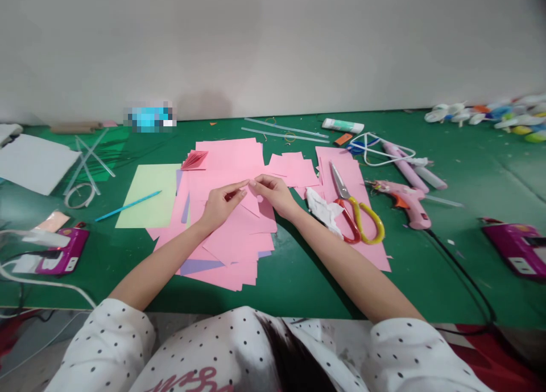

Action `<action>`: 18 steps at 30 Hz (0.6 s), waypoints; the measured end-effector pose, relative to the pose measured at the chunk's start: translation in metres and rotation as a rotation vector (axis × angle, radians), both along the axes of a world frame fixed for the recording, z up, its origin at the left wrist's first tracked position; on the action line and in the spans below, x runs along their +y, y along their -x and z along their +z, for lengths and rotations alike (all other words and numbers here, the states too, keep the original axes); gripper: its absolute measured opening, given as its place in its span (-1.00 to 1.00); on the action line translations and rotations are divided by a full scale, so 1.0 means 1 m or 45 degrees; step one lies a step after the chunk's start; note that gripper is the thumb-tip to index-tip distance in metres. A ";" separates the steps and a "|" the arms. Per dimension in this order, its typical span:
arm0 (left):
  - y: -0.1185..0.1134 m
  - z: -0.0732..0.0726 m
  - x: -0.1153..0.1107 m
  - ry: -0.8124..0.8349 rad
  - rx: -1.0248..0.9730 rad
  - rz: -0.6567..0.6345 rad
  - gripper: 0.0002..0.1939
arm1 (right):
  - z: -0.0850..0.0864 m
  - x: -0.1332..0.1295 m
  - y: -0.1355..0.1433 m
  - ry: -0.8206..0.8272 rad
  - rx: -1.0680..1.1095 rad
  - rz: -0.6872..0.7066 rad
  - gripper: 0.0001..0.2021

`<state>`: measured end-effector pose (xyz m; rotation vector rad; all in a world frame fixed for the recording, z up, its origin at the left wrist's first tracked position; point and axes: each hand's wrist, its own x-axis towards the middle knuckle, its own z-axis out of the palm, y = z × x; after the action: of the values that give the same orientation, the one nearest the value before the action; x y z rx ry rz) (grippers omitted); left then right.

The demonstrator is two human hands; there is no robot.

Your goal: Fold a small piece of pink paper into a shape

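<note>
Over a spread of pink paper sheets (230,244), my left hand (222,203) and my right hand (276,194) meet fingertip to fingertip. Both are closed in a pinch on a small piece of pink paper (249,206), hard to tell apart from the sheets below. Just beyond my left hand sits a folded pink paper fan (195,160). Small cut pink squares (294,169) lie past my right hand. To the right, scissors (358,220) with red and yellow handles rest on a pink stack (375,255), beside a crumpled white tissue (322,210).
A pink glue gun (403,201) trails a black cord on the right, near a purple power strip (516,247). On the left are a blue pencil (128,206) on pale green paper (143,181), and another purple power strip (63,252). Clear glue sticks (285,135) lie at the back.
</note>
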<state>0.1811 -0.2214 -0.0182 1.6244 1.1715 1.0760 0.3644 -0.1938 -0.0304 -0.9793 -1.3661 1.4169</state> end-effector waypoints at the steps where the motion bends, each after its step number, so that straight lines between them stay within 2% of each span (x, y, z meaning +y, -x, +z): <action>1: 0.000 0.000 0.000 0.005 -0.009 -0.010 -0.58 | -0.001 0.000 -0.001 -0.002 0.008 -0.003 -0.56; 8: 0.000 0.000 -0.001 0.031 0.010 -0.016 -0.57 | -0.006 0.002 -0.002 -0.026 0.035 -0.007 -0.58; 18: 0.001 -0.002 0.004 0.043 -0.013 -0.042 -0.57 | -0.002 0.000 -0.001 -0.019 0.023 -0.013 -0.56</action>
<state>0.1799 -0.2174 -0.0202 1.6056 1.1463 1.0369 0.3657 -0.1934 -0.0320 -0.9604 -1.3548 1.4034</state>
